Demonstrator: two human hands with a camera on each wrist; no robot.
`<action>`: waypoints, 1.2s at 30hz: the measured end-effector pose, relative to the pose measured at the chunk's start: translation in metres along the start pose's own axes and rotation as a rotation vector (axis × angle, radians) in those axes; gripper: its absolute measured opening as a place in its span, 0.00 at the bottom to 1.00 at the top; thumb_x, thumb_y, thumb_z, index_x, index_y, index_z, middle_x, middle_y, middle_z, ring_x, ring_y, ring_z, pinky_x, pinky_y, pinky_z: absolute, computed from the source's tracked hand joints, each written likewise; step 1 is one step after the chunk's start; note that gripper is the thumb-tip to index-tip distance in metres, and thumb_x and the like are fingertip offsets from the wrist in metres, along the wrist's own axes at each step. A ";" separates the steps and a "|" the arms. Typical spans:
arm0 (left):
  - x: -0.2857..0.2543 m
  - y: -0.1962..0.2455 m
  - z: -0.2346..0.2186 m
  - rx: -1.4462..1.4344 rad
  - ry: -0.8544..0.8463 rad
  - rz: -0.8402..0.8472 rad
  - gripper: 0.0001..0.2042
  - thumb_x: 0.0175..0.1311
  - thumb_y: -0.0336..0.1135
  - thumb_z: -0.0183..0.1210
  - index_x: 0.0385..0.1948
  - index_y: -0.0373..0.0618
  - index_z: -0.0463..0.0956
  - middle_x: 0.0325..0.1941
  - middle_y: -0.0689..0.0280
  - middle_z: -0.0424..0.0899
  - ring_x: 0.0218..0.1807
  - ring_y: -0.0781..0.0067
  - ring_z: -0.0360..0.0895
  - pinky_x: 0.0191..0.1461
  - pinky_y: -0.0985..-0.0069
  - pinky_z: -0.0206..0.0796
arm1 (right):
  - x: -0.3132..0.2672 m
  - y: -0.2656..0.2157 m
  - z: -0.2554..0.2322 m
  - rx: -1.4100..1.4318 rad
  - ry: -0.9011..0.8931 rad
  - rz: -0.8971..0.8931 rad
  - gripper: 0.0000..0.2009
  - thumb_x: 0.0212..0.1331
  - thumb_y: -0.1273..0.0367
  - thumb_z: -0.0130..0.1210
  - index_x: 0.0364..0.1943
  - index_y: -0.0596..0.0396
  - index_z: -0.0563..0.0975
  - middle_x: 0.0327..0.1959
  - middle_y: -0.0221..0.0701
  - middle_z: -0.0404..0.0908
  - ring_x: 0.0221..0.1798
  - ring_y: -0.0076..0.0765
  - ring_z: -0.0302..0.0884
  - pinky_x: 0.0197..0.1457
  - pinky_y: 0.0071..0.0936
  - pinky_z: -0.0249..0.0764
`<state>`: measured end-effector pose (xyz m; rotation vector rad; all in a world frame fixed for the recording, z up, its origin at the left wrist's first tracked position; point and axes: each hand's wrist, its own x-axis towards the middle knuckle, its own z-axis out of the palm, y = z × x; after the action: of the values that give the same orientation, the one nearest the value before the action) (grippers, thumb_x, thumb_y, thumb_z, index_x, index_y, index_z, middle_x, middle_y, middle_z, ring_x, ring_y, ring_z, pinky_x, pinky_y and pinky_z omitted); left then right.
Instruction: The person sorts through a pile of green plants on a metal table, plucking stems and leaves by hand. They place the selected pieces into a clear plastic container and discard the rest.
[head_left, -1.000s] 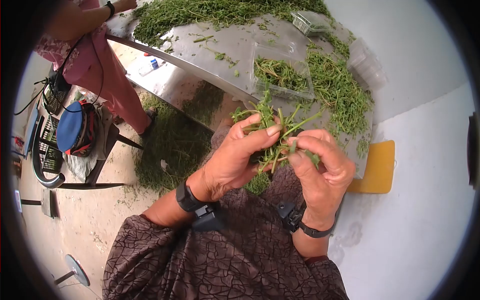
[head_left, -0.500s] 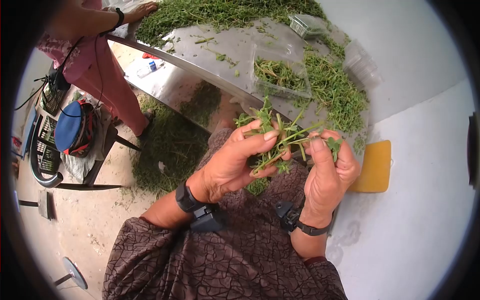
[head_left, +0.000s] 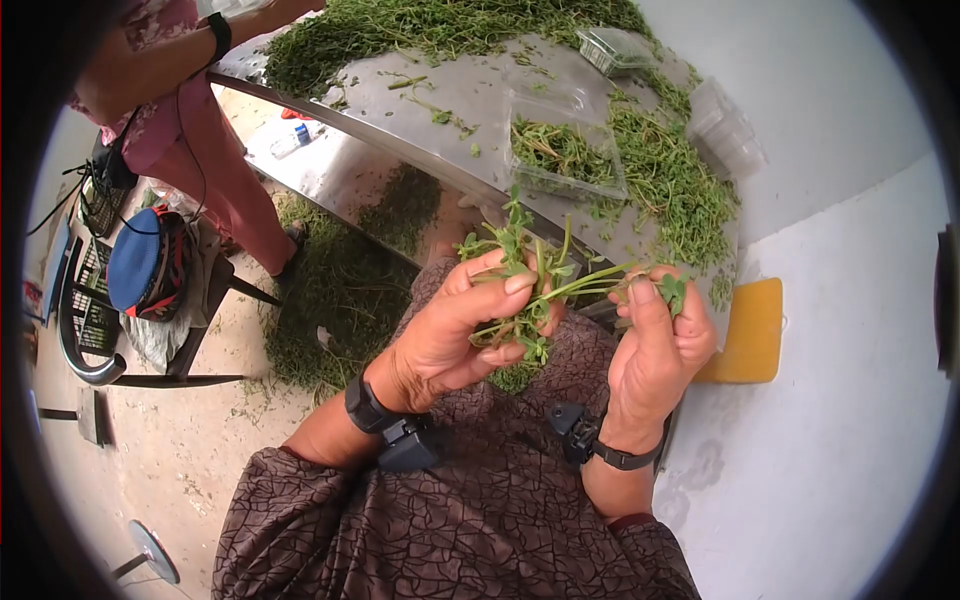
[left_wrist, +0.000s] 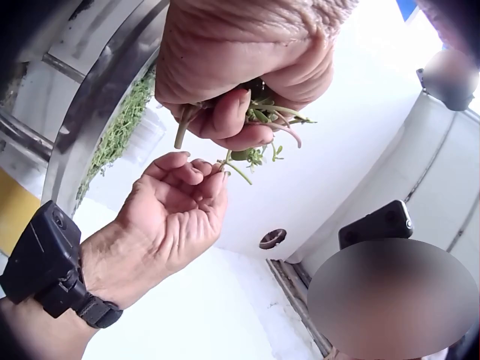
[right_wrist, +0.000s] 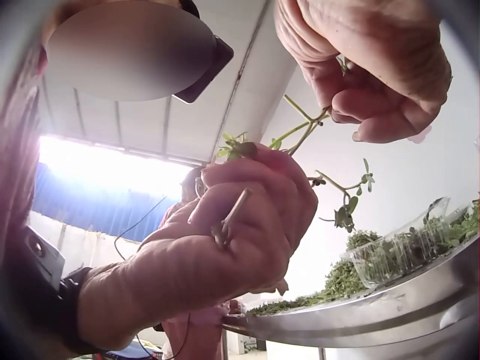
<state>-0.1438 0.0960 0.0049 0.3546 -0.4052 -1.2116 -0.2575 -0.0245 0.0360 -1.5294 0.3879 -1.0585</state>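
My left hand grips a small bunch of leafy green stems, thumb pressed over them. Leaves and cut ends stick out on both sides of the fist. To its right, my right hand pinches the tips of a few long stems between thumb and fingers, and they stretch between the two hands. A small leaf shows by the right fingertips. In the right wrist view, stems run from the left fist up to the right fingertips.
A metal table ahead bears heaps of greens, an open clear plastic box of greens and a closed box. More greens lie below. Another person stands at left near a chair with a blue-topped bag.
My right hand has moved right, away from the left, drawing stems out between them. The left hand has shifted slightly left with the bunch. The other person's arm has moved over the table.
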 end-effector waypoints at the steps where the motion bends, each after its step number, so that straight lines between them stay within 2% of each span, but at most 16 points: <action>1: 0.000 0.000 -0.002 -0.003 -0.004 0.010 0.09 0.63 0.37 0.51 0.40 0.45 0.68 0.31 0.61 0.74 0.27 0.84 0.66 0.19 0.91 0.55 | 0.000 0.001 -0.001 0.000 -0.001 0.000 0.05 0.52 0.76 0.54 0.32 0.64 0.75 0.29 0.33 0.75 0.29 0.25 0.71 0.36 0.22 0.69; 4: 0.000 0.002 0.000 0.000 0.035 0.038 0.09 0.62 0.36 0.52 0.41 0.45 0.68 0.31 0.62 0.73 0.28 0.84 0.66 0.19 0.91 0.55 | 0.001 0.002 -0.005 -0.028 -0.038 0.030 0.06 0.52 0.77 0.53 0.34 0.64 0.74 0.29 0.34 0.76 0.29 0.26 0.72 0.37 0.22 0.69; 6: 0.000 0.003 -0.002 -0.026 0.059 0.056 0.10 0.62 0.35 0.52 0.41 0.44 0.68 0.31 0.63 0.73 0.31 0.83 0.67 0.19 0.91 0.54 | 0.002 0.002 -0.007 -0.011 -0.055 0.017 0.07 0.53 0.77 0.53 0.36 0.65 0.74 0.32 0.33 0.77 0.31 0.20 0.72 0.37 0.15 0.68; 7: 0.000 0.003 -0.003 -0.024 0.057 0.059 0.10 0.62 0.35 0.52 0.41 0.44 0.68 0.31 0.63 0.73 0.31 0.83 0.67 0.19 0.91 0.54 | 0.003 -0.001 -0.006 -0.010 -0.056 0.014 0.07 0.53 0.77 0.53 0.36 0.65 0.74 0.32 0.33 0.77 0.31 0.20 0.72 0.37 0.15 0.68; 9: 0.000 0.003 -0.005 -0.035 0.072 0.079 0.09 0.62 0.34 0.52 0.42 0.44 0.68 0.32 0.64 0.73 0.32 0.82 0.67 0.19 0.91 0.54 | 0.002 -0.008 -0.002 -0.198 0.039 -0.186 0.10 0.53 0.78 0.52 0.40 0.65 0.74 0.38 0.36 0.77 0.36 0.22 0.72 0.41 0.18 0.69; 10: 0.000 0.003 -0.005 -0.034 0.071 0.080 0.09 0.62 0.34 0.52 0.42 0.44 0.68 0.32 0.64 0.73 0.32 0.82 0.67 0.19 0.91 0.54 | 0.003 -0.008 -0.005 -0.330 0.060 -0.298 0.11 0.49 0.78 0.55 0.39 0.63 0.75 0.40 0.36 0.78 0.38 0.28 0.74 0.43 0.23 0.70; 11: 0.000 0.004 -0.005 -0.023 0.062 0.079 0.09 0.62 0.34 0.52 0.42 0.44 0.68 0.32 0.64 0.73 0.32 0.82 0.67 0.19 0.91 0.54 | 0.005 -0.010 -0.008 -0.329 0.060 -0.299 0.11 0.49 0.78 0.55 0.39 0.63 0.75 0.40 0.36 0.78 0.38 0.28 0.74 0.43 0.23 0.70; 13: 0.000 0.004 -0.005 -0.012 0.053 0.078 0.09 0.62 0.34 0.52 0.41 0.44 0.68 0.32 0.64 0.73 0.32 0.82 0.68 0.19 0.91 0.54 | 0.007 -0.015 -0.011 -0.677 -0.115 -0.597 0.12 0.43 0.78 0.57 0.36 0.60 0.78 0.39 0.36 0.78 0.37 0.34 0.74 0.44 0.28 0.71; 14: 0.000 0.005 -0.005 -0.013 0.044 0.073 0.09 0.62 0.34 0.52 0.41 0.43 0.68 0.32 0.64 0.73 0.32 0.82 0.68 0.19 0.91 0.54 | 0.005 -0.015 -0.006 -0.688 -0.124 -0.591 0.11 0.41 0.78 0.58 0.33 0.57 0.79 0.38 0.35 0.79 0.38 0.39 0.74 0.46 0.32 0.71; 17: -0.001 0.006 -0.003 -0.012 0.041 0.068 0.09 0.62 0.34 0.52 0.41 0.43 0.68 0.32 0.64 0.73 0.32 0.82 0.68 0.19 0.91 0.54 | 0.002 -0.010 -0.002 -0.779 -0.228 -0.605 0.11 0.40 0.78 0.59 0.33 0.56 0.80 0.37 0.33 0.79 0.39 0.38 0.74 0.47 0.35 0.71; 19: -0.002 0.006 -0.001 -0.008 0.050 0.070 0.09 0.62 0.34 0.52 0.41 0.43 0.68 0.32 0.64 0.73 0.32 0.82 0.68 0.19 0.91 0.54 | 0.001 -0.009 0.001 -0.791 -0.226 -0.571 0.11 0.40 0.78 0.59 0.32 0.56 0.80 0.36 0.31 0.79 0.39 0.39 0.73 0.47 0.36 0.71; 21: -0.002 0.005 0.002 0.072 0.156 0.089 0.10 0.61 0.36 0.52 0.39 0.43 0.68 0.25 0.61 0.71 0.21 0.84 0.63 0.16 0.93 0.53 | 0.002 -0.009 0.002 -0.839 -0.203 -0.612 0.12 0.39 0.79 0.59 0.32 0.56 0.80 0.35 0.31 0.79 0.38 0.39 0.73 0.46 0.36 0.71; 22: -0.003 0.005 0.000 0.071 0.156 0.090 0.10 0.61 0.36 0.52 0.39 0.43 0.68 0.25 0.61 0.71 0.21 0.84 0.63 0.16 0.93 0.53 | 0.002 -0.009 0.002 -0.839 -0.203 -0.612 0.12 0.39 0.79 0.59 0.32 0.56 0.80 0.35 0.31 0.79 0.38 0.39 0.73 0.46 0.36 0.71; 24: -0.004 0.005 -0.007 0.038 0.047 0.053 0.09 0.62 0.34 0.51 0.41 0.42 0.69 0.31 0.65 0.73 0.32 0.82 0.69 0.18 0.91 0.52 | 0.003 -0.007 0.002 -0.801 -0.214 -0.608 0.12 0.38 0.80 0.59 0.31 0.57 0.80 0.33 0.31 0.79 0.37 0.39 0.73 0.43 0.33 0.71; 30: -0.006 0.006 -0.006 -0.017 0.075 0.054 0.09 0.62 0.33 0.52 0.41 0.42 0.69 0.32 0.65 0.73 0.32 0.81 0.69 0.18 0.92 0.53 | 0.000 -0.003 0.005 -0.696 -0.286 -0.508 0.11 0.36 0.82 0.58 0.29 0.58 0.78 0.28 0.32 0.78 0.32 0.39 0.73 0.34 0.31 0.70; 36: -0.006 0.005 -0.006 0.009 0.071 0.052 0.10 0.61 0.33 0.52 0.41 0.43 0.69 0.32 0.65 0.73 0.32 0.81 0.69 0.18 0.92 0.53 | 0.004 0.004 0.007 -0.812 -0.241 -0.643 0.11 0.32 0.82 0.54 0.25 0.61 0.76 0.24 0.32 0.76 0.27 0.39 0.71 0.31 0.29 0.69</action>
<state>-0.1389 0.1034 0.0011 0.3916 -0.3564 -1.1437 -0.2483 -0.0240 0.0343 -2.5960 0.1490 -1.2488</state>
